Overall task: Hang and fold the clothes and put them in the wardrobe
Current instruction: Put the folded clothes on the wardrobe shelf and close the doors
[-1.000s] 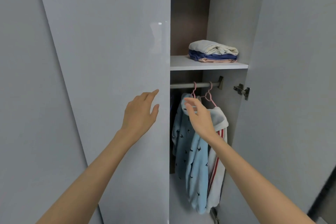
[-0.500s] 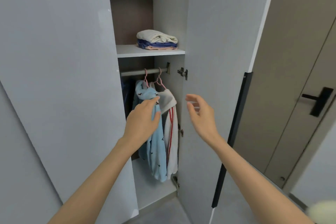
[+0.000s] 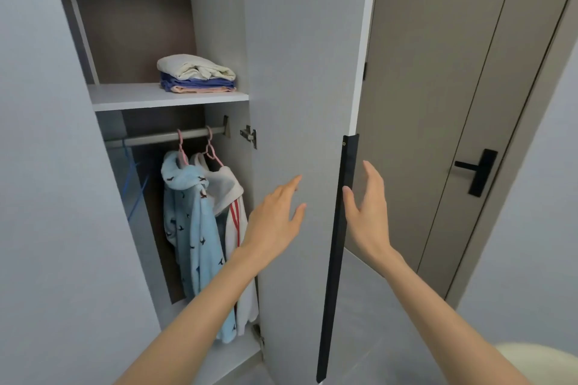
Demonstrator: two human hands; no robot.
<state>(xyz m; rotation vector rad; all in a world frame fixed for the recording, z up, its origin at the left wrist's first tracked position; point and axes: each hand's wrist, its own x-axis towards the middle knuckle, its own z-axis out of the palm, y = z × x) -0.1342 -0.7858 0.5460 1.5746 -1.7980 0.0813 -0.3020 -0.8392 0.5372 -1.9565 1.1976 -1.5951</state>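
The wardrobe stands open. A light blue patterned garment (image 3: pixel 190 228) and a white garment with red stripes (image 3: pixel 233 197) hang on pink hangers from the rail (image 3: pixel 156 137). A folded stack of cream, blue and peach clothes (image 3: pixel 195 73) lies on the shelf (image 3: pixel 125 100). My left hand (image 3: pixel 275 219) is spread in front of the inner face of the right door (image 3: pixel 300 72), holding nothing. My right hand (image 3: pixel 367 209) is open just right of the door's black edge handle (image 3: pixel 336 244), thumb close to it.
The left wardrobe door (image 3: pixel 47 197) stands open at the left. A blue hanger (image 3: pixel 133 184) hangs empty on the rail's left. A brown room door with a black lever handle (image 3: pixel 477 170) is at the right. A pale rounded object (image 3: pixel 544 362) shows at the bottom right.
The view has swung right. My left hand has moved off the left door, past the blue garment, to the right door. My right hand has moved from the hangers to the door's black edge.
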